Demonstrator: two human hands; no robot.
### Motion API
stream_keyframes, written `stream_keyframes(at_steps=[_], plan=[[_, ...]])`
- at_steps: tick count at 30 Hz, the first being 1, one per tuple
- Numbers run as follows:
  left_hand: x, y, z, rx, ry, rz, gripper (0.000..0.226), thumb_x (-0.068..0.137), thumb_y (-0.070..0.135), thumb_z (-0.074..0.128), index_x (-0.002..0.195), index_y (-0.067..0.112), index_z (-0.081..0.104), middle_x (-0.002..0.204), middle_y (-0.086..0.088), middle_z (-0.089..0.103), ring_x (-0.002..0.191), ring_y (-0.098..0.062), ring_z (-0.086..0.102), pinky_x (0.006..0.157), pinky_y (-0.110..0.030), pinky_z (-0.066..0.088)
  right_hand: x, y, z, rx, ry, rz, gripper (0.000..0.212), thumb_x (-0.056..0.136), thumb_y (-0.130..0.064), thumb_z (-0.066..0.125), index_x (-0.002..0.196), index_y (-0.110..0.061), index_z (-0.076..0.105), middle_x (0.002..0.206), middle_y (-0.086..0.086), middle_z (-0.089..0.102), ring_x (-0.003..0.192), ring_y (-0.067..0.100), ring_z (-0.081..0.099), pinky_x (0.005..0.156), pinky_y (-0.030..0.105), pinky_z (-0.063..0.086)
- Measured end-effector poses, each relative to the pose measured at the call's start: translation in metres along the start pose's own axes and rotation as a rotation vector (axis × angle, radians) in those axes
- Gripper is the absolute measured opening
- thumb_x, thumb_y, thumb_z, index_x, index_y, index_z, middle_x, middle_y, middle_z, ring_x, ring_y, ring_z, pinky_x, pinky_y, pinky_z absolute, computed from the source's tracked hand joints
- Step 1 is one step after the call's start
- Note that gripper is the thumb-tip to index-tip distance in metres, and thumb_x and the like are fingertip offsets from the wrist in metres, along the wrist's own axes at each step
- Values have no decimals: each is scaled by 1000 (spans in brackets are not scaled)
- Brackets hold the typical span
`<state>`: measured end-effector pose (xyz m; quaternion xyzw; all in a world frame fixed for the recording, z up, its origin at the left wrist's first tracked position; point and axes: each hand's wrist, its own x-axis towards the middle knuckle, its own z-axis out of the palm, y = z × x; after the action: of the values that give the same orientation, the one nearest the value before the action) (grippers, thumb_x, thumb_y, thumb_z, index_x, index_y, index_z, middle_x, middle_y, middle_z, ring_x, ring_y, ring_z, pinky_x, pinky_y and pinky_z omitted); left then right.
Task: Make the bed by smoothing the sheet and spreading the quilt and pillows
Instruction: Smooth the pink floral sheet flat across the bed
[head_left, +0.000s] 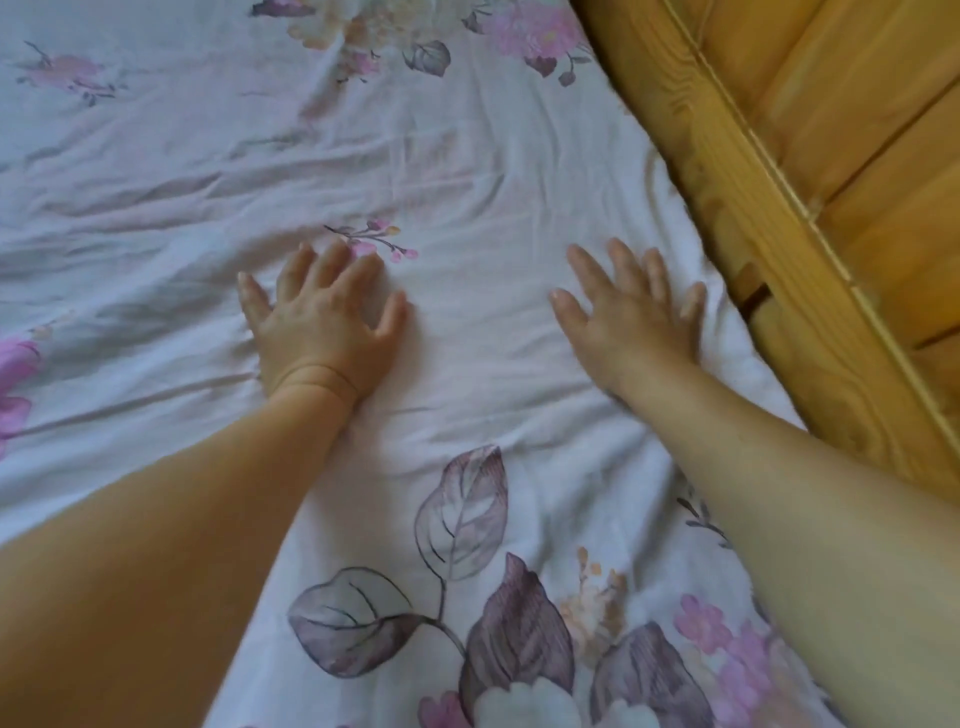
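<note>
A white sheet (467, 171) printed with pink flowers and grey-purple leaves covers the bed and fills most of the view. Wrinkles run across it, heaviest on the left and beyond my fingers. My left hand (324, 317) lies palm down on the sheet at the centre left, fingers spread and straight. My right hand (631, 317) also presses flat on the sheet, fingers spread, close to the sheet's right edge. Neither hand holds anything. No quilt or pillow is in view.
A wooden bed frame (769, 208) of light orange-brown planks runs diagonally down the right side, right beside the sheet's edge and my right hand. The sheet stretches on to the left and far side.
</note>
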<state>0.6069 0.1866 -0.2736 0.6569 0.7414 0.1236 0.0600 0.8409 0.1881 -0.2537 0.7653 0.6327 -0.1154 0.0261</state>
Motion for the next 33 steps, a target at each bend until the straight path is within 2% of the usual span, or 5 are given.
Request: stream_keyframes(at_steps=[9, 20, 25, 29, 33], plan=[[-110, 52, -14, 92, -401, 70, 73, 87, 70, 20, 148, 40, -5, 159, 0, -17, 145, -27, -20, 108, -67, -10, -85, 71, -6, 199, -106, 363, 57, 99, -53, 22, 150, -40, 1, 160, -2, 1, 139, 34, 25, 109, 51, 27], [-267, 75, -93, 104, -930, 373, 49, 92, 47, 47, 139, 39, 38, 156, 2, 14, 145, -27, 9, 109, -64, 20, -253, 71, -42, -343, -511, 398, 53, 94, -16, 42, 146, -18, 32, 147, 9, 38, 131, 33, 39, 100, 45, 40], [-322, 58, -134, 141, -956, 408, 62, 95, 41, 45, 149, 38, 15, 160, -2, 0, 147, -29, 1, 114, -55, 17, -368, 76, -31, -114, -651, 69, 83, 89, -1, 42, 148, -46, 5, 159, -8, -9, 146, 32, 5, 107, 51, 33], [-387, 27, -153, 203, -1310, 480, 41, 97, 22, 44, 137, 14, 49, 144, -10, 43, 129, -27, 42, 106, -33, 35, -428, 83, -25, -200, -789, 200, 58, 92, -4, 38, 143, -31, 35, 150, 4, 30, 132, 32, 39, 102, 47, 40], [-431, 11, -143, 127, -1096, 423, 55, 92, 26, 50, 144, 35, 33, 155, -2, 19, 142, -26, 20, 108, -49, 33, -459, 79, -23, -174, -754, 69, 67, 93, -2, 37, 149, -37, 21, 159, 1, 12, 142, 32, 22, 105, 48, 36]])
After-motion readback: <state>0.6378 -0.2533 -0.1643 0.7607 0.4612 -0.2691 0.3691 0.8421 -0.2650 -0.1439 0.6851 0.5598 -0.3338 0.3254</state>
